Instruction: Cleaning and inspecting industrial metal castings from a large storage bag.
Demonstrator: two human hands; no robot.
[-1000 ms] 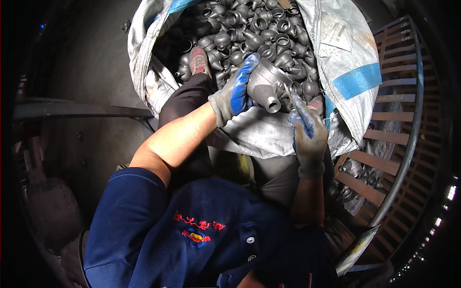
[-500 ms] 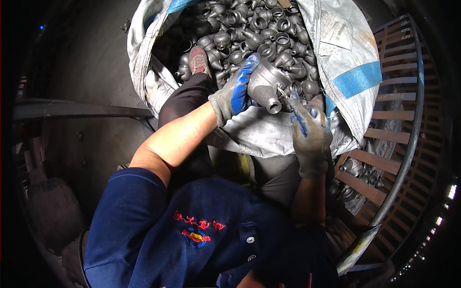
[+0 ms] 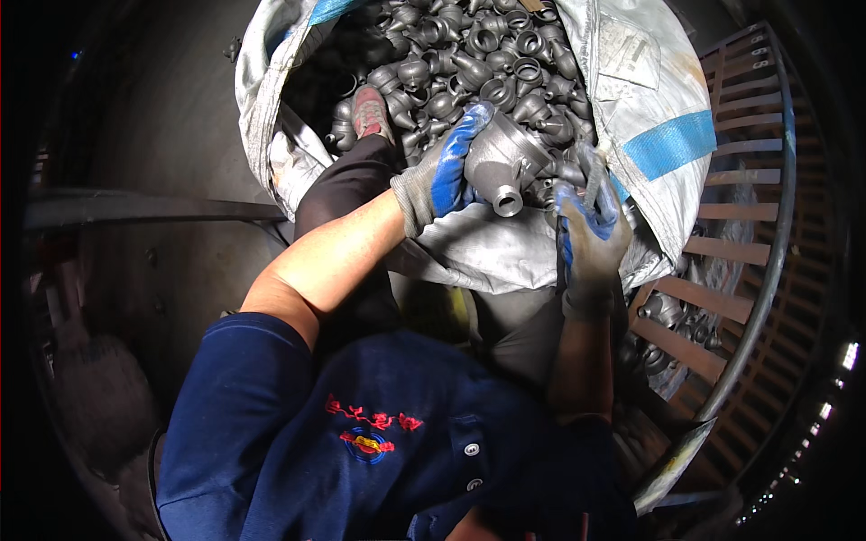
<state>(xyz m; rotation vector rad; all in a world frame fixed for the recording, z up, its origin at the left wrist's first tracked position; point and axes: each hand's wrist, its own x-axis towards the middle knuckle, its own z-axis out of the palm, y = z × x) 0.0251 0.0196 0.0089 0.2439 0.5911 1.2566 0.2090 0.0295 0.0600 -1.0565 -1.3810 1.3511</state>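
My left hand [image 3: 454, 162], in a grey glove with blue coating, grips a grey metal casting [image 3: 499, 167] from its left side. The casting has a round, wide body with a raised rim and narrows to a short tube, whose open end faces me. To its right, apart from it, is my right hand [image 3: 595, 221] in a similar glove. The fingers of that hand are spread and raised, with no object plainly visible between them. Beneath both hands, many similar castings [image 3: 469, 72] fill a large white woven sack [image 3: 631, 99] with blue bands.
My shoe [image 3: 371, 113] rests among the castings at the sack's left. A curved metal rail [image 3: 783, 198] with brown slats [image 3: 735, 212] stands at the right, with more castings [image 3: 663, 311] behind it. A dark bar [image 3: 153, 209] runs across the left.
My right hand has drawn back to the right from the casting, and its fingers have spread. A thin thing near its fingertips no longer shows. The casting has tilted slightly in my left hand.
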